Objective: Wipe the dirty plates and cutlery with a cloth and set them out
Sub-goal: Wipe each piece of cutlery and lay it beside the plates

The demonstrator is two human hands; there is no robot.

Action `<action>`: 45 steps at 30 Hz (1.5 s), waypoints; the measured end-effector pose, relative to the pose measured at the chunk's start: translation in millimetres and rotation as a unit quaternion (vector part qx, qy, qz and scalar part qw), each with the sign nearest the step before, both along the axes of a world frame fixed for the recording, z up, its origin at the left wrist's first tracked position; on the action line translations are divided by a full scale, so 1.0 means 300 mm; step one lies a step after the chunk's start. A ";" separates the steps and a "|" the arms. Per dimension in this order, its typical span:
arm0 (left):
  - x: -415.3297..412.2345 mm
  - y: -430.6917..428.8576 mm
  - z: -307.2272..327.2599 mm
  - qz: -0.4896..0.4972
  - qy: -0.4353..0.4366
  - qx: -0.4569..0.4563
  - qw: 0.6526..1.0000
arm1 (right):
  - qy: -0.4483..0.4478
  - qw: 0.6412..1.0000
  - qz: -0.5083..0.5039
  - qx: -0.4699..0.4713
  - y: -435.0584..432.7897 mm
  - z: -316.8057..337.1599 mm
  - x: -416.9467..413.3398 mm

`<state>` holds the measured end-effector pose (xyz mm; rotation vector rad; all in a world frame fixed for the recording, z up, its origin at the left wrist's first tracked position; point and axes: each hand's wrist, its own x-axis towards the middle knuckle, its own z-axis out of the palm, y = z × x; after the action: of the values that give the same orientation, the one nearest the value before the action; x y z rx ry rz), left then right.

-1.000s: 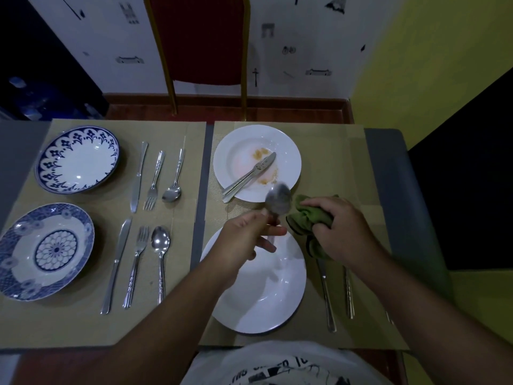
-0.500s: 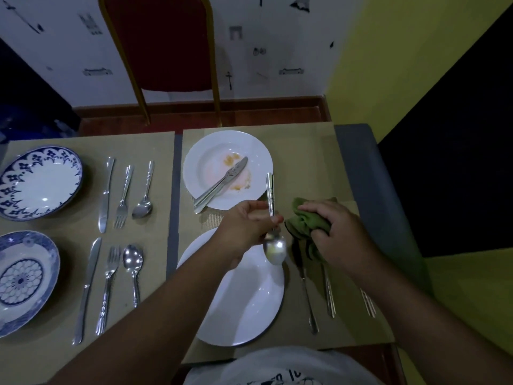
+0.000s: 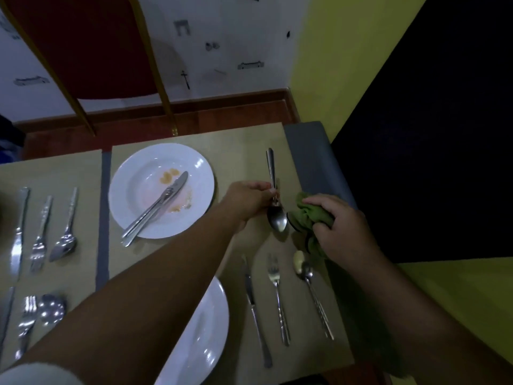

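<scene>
Spoon (image 3: 276,221) shifted right — left hand (image 3: 247,200) pinching, cloth (image 3: 308,215) beside.

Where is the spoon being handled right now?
In the head view the spoon is right of centre, between the dirty white plate and the green cloth gripped by the right hand, its neck pinched by the left hand.

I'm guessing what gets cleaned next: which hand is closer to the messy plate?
Left. The left hand, pinching a spoon, is just right of the messy plate; the right hand, gripping the green cloth, is farther right.
</scene>
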<state>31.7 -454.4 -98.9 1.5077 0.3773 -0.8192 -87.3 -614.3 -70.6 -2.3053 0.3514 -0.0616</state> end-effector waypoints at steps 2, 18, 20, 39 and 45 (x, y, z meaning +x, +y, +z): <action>0.029 -0.046 -0.041 0.005 0.001 0.015 1.000 | 0.011 1.000 -0.015 0.000 -0.039 -0.013 0.013; 0.101 -0.177 -0.112 0.043 0.049 0.086 0.994 | 0.007 0.999 -0.014 0.039 -0.134 -0.085 0.028; 0.089 -0.161 -0.102 0.034 0.063 0.078 0.994 | 0.001 0.999 -0.021 0.035 -0.129 -0.087 0.030; 0.032 0.643 0.057 0.246 0.076 -0.020 0.966 | 0.002 0.993 0.093 0.070 0.321 -0.017 0.200; 0.122 0.823 0.024 0.191 0.066 0.098 0.974 | -0.010 0.991 0.097 0.087 0.468 0.006 0.239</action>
<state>68.2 -207.4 -91.8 1.4986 0.8407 -0.5880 -15.7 -473.8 -68.8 -2.1525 0.1156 0.0416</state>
